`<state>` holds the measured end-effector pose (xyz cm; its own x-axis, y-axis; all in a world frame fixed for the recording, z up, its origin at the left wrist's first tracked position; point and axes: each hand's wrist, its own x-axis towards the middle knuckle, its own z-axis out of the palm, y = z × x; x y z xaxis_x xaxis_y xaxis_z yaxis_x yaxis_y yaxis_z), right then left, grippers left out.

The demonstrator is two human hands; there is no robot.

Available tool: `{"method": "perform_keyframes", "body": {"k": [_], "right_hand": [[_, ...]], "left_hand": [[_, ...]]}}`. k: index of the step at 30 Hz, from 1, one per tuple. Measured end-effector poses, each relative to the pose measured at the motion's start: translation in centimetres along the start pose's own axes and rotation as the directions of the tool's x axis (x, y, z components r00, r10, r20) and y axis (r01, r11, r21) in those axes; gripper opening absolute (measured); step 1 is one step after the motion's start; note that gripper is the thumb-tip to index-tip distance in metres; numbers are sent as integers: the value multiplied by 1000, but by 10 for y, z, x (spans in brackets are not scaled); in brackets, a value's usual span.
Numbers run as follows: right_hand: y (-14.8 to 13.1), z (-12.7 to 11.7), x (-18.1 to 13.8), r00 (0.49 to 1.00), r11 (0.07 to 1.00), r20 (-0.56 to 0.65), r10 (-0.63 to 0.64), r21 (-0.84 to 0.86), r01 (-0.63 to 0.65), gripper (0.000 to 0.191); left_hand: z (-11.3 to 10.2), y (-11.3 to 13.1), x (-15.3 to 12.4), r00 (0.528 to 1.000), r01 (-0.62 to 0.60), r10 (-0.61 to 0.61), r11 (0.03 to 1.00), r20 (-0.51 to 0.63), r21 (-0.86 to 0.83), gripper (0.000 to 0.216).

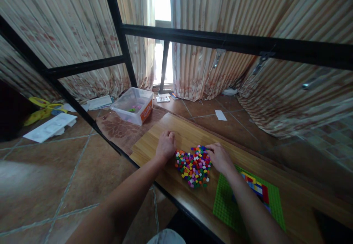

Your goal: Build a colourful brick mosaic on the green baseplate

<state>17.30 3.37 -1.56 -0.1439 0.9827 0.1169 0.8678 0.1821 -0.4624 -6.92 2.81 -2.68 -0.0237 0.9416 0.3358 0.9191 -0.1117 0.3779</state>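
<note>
A heap of small, bright-coloured toy bricks (193, 166) lies loose on the wooden tabletop (150, 135). At the heap's left edge rests my left hand (166, 145), its fingers curled closed; what is inside them, if anything, is hidden. My right hand (220, 156) reaches the heap's upper right side, thumb and fingers drawn together among blue and red bricks, and I cannot make out what they pinch. Under my right forearm lies a green studded baseplate (224, 201), partly covered by the arm. Red, yellow, white and blue bricks (255, 187) are built up on it.
A clear plastic bin (132, 106) with a few pink and green pieces stands on a brown mat (118, 131) beyond the table. Black metal bars (193, 36) cross in front of the curtains (201, 71). White packaging (51, 127) lies on the tiled floor. A dark object (332, 223) sits at right.
</note>
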Motion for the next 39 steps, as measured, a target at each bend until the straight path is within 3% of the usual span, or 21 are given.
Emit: {"method": "perform_keyframes", "body": {"k": [11, 16, 19, 22, 25, 27, 31, 39], "right_hand": [[-13, -7, -10, 992, 972, 47, 114, 203, -121, 19], [-15, -15, -23, 986, 884, -26, 162, 449, -133, 24], [-25, -16, -41, 962, 682, -19, 271, 709, -178, 37], [-42, -16, -63, 918, 285, 157, 365, 920, -271, 38], [-57, -18, -79, 879, -68, 299, 372, 953, -296, 33], [-63, -20, -85, 860, -169, 343, 379, 939, -300, 32], [-66, -26, -89, 868, -173, 351, 351, 936, -308, 31], [-68, -26, -93, 902, -19, 264, 342, 961, -274, 31]], "left_hand": [[-1, 1, 0, 1000, 0, 0, 1000, -2, 18, 13], [-1, 1, 0, 1000, 3, -3, 1000, 3, 21, 13], [-1, 0, 1, 1000, 2, -2, 1000, 1, 25, 13], [0, 0, 1, 1000, -7, 7, 1000, -3, 26, 14], [0, -1, 1, 1000, -17, 17, 1000, -16, 22, 16], [0, -1, 1, 1000, -18, 18, 1000, -21, 21, 16], [0, -1, 2, 1000, -16, 16, 1000, -22, 20, 16], [1, -1, 2, 1000, -20, 20, 1000, -19, 20, 15]]}}
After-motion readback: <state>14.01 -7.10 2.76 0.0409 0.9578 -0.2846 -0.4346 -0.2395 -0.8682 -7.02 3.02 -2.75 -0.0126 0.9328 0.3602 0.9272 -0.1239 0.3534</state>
